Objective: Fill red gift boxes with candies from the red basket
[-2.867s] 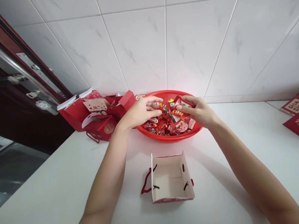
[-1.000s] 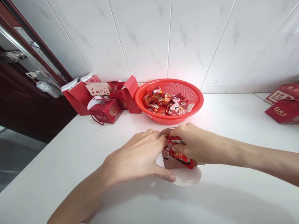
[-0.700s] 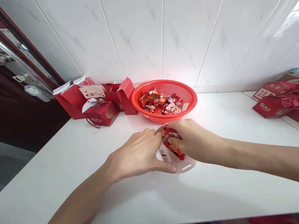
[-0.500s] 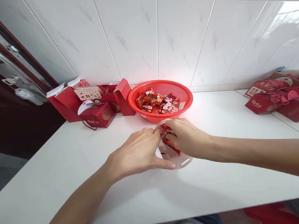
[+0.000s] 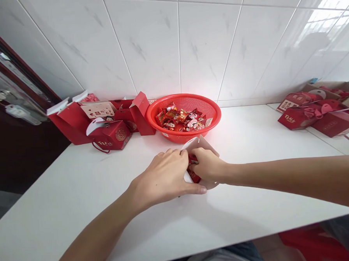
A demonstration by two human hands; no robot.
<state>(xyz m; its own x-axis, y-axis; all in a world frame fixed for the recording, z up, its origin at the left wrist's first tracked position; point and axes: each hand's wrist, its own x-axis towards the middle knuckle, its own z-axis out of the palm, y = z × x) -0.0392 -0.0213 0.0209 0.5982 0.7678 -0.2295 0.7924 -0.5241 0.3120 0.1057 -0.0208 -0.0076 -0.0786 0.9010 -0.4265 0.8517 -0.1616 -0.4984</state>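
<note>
In the middle of the white table [image 5: 243, 212] stands an open paper gift box [image 5: 203, 143] with its pale inner flaps raised. My left hand [image 5: 161, 178] is closed around its left side, thumb across the near flap. The fingers of my right hand [image 5: 208, 163] are bent down inside the box, closed on a red candy packet [image 5: 194, 177] whose lower part shows; the fingertips are partly hidden. Just behind the box sits a red plastic colander [image 5: 217, 116] holding several wrapped candies [image 5: 182, 116].
To the left stand red gift boxes, one with a cord [image 5: 112, 135], and tall red paper bags [image 5: 71, 124] against the tiled wall [image 5: 146, 42]. More red boxes with ribbons [image 5: 299, 116] are at the right. A dark door [image 5: 5, 143] borders the table's left.
My right hand has pushed the candy packet deeper into the box, and less of the packet shows. The far flap now stands up beside that hand. The view has shifted slightly right.
</note>
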